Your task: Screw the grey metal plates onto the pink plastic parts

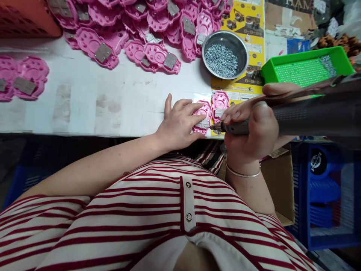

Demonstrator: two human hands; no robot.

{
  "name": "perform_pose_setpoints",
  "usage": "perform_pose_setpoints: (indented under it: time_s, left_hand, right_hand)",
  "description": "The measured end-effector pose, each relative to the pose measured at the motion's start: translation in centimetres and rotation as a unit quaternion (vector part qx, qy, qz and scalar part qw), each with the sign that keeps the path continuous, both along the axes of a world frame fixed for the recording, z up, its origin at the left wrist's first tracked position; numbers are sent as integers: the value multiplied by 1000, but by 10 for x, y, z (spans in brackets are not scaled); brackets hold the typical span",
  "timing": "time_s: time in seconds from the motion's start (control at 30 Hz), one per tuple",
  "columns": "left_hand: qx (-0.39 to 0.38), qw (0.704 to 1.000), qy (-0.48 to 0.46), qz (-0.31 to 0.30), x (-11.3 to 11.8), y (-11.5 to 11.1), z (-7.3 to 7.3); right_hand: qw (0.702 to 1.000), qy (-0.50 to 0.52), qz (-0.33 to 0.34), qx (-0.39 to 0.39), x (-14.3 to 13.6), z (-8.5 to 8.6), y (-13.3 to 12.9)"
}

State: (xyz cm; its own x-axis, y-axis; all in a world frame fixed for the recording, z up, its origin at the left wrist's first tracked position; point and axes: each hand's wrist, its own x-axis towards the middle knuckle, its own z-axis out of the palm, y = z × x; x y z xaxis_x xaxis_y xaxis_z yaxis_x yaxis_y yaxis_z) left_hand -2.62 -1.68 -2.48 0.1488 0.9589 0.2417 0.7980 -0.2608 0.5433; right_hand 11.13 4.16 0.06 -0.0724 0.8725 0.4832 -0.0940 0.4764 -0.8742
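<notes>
- Power screwdriver (299,116): rear end cut off.
- Pink casing (204,111): partly covered, at desk's (141,109) near edge.
- Left hand (180,123): fingers spread, palm down.
- Right hand (261,128): fingers wrapped around screwdriver.

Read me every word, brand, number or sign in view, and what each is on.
"HAM": dark-and-brown sheet, top right; possibly cut off by the picture edge.
Yellow printed sheet: small print, too small to read.
Round black label, lower right: white lettering, too blurred to read.

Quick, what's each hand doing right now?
Left hand: open, spread over a pink plastic casing.
Right hand: closed, holding a dark grey cylindrical screwdriver.
</notes>
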Motion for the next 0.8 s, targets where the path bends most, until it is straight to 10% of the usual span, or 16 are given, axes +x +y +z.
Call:
perform_pose_setpoints:
  time_s: [0.8]
  left_hand:
    - [17, 1000, -15, 12, -1, 0, 0]
  right_hand:
    - [988, 64, -68, 125, -13, 10, 5]
